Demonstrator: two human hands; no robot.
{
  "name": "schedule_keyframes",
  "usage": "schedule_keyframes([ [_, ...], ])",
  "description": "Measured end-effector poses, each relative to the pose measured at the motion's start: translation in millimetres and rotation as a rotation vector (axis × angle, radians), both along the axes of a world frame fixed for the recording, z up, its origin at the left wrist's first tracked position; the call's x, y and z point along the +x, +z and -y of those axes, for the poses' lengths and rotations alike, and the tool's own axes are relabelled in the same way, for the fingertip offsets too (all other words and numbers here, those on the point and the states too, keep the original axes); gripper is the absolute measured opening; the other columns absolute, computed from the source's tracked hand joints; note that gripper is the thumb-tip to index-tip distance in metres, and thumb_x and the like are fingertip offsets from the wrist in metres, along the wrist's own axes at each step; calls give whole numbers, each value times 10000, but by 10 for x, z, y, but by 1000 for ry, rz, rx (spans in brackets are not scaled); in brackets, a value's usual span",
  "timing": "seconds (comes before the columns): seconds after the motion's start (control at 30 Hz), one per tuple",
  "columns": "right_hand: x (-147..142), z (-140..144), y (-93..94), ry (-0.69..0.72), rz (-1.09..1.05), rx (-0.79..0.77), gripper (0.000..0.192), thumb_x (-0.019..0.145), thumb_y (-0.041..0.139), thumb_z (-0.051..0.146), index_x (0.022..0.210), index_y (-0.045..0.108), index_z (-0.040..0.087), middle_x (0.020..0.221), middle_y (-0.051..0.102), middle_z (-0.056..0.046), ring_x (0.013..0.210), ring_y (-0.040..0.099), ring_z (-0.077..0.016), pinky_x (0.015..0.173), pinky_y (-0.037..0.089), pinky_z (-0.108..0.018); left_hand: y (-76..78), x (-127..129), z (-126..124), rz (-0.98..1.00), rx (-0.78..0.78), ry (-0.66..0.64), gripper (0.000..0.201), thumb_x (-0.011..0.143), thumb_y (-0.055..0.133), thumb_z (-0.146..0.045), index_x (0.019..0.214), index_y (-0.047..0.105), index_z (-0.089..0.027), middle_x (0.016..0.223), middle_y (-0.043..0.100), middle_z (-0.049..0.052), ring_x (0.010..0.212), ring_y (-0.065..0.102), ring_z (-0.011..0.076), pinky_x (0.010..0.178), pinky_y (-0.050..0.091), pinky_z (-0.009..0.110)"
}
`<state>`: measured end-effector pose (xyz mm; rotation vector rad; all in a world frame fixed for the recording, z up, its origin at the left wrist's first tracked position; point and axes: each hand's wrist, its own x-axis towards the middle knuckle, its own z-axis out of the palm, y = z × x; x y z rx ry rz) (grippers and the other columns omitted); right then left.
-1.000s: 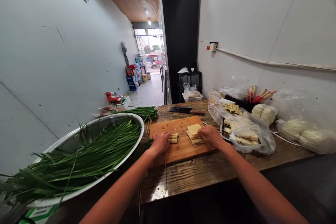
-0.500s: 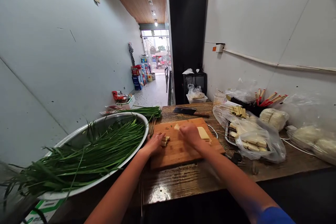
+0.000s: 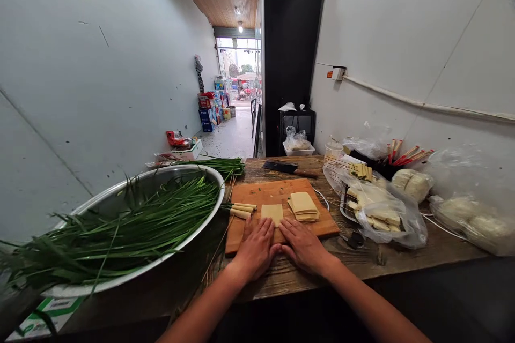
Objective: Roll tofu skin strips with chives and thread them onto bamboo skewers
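A single square tofu sheet (image 3: 272, 211), pale yellow, lies flat on the wooden cutting board (image 3: 249, 233). My left hand (image 3: 256, 246) rests with its fingers stretched out over the sheet's near left edge. At the near right edge, my right hand (image 3: 304, 245) also lies with fingers extended, the two thumbs close together. Whether anything is under the fingertips is hidden. To the right on the board sits a stack of tofu sheets (image 3: 304, 206). Several rolled tofu sheets (image 3: 243, 208) on thin skewers lie at the board's left edge.
A large metal basin (image 3: 220, 182) full of green chives (image 3: 169, 230) stands at left. Behind the board lies a cleaver (image 3: 281, 166). On the right are a bagged tray of pale slices (image 3: 380, 217), red-ended sticks (image 3: 408, 155) and bagged white food (image 3: 478, 209).
My right hand has come back toward me from the board's far part, and a single sheet now lies flat there. My left hand has left the rolls and moved right beside it.
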<state>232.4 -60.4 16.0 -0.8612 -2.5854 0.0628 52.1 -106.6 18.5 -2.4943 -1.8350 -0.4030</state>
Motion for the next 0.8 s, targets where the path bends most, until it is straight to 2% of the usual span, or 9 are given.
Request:
schedule_keyframes([
  [0.13, -115, -21, 264, -16, -62, 4, 273, 872, 453, 190, 1095, 606, 149, 1158, 606, -113, 1121, 513, -200, 968, 394, -372, 79, 110, 320, 16, -39, 25, 562, 892, 324, -462, 1375, 346, -175, 1426, 334, 143, 1337, 268, 276, 1122, 51, 520],
  [0.2, -312, -55, 534, 24, -132, -2, 244, 888, 447, 222, 1037, 634, 171, 1094, 637, -95, 1050, 551, -194, 924, 414, -352, 277, 118, 553, 37, -91, -33, 503, 892, 326, -374, 1359, 373, -192, 1355, 443, 145, 1269, 391, 265, 1125, 50, 505],
  [0.27, -591, -87, 834, 117, -169, -33, 242, 901, 441, 260, 1000, 653, 197, 1032, 658, -72, 981, 575, -179, 874, 423, -313, 583, 7, 793, 71, -117, -164, 431, 882, 344, -343, 1295, 449, -278, 1176, 606, 76, 1128, 532, 229, 1130, 81, 464],
  [0.37, -1118, -141, 1196, 249, -110, -52, 253, 906, 445, 280, 931, 685, 204, 908, 672, -49, 851, 588, -153, 782, 414, -257, 1133, -469, 1055, 124, -165, -191, 309, 870, 387, -349, 1093, 601, -338, 978, 681, 9, 978, 603, 204, 1056, 277, 381],
  [0.43, -1508, -188, 1316, 299, -7, -13, 237, 889, 475, 277, 892, 700, 201, 861, 667, -42, 811, 578, -147, 750, 397, -246, 1435, -953, 1098, 161, -155, -5, 281, 853, 421, -366, 982, 661, -297, 936, 687, 23, 954, 603, 215, 968, 365, 344],
  [0.5, -1889, -232, 1330, 322, 121, 43, 209, 860, 510, 253, 831, 709, 195, 841, 663, -43, 817, 574, -154, 753, 385, -252, 1598, -1459, 1047, 194, -111, 220, 259, 826, 465, -370, 920, 685, -273, 926, 687, 22, 960, 595, 220, 916, 393, 316],
  [0.57, -2218, -255, 1262, 347, 238, 89, 158, 816, 566, 262, 815, 706, 190, 864, 659, -51, 860, 573, -175, 770, 382, -267, 1601, -1885, 968, 211, -80, 400, 232, 800, 500, -348, 881, 697, -255, 913, 689, 22, 967, 587, 221, 885, 400, 293],
  [0.63, -2464, -251, 1153, 351, 323, 125, 171, 763, 631, 305, 853, 695, 175, 908, 654, -70, 907, 568, -202, 791, 385, -287, 1481, -2175, 917, 188, -84, 470, 202, 770, 534, -318, 843, 706, -242, 881, 693, 29, 935, 595, 217, 852, 406, 275],
  [0.8, -2730, -193, 954, 334, 413, 220, 247, 722, 670, 286, 911, 660, 126, 942, 654, -111, 942, 574, -229, 840, 393, -318, 1122, -2400, 902, 141, -133, 446, 176, 740, 562, -283, 822, 713, -244, 836, 697, 32, 864, 613, 204, 780, 418, 247],
])
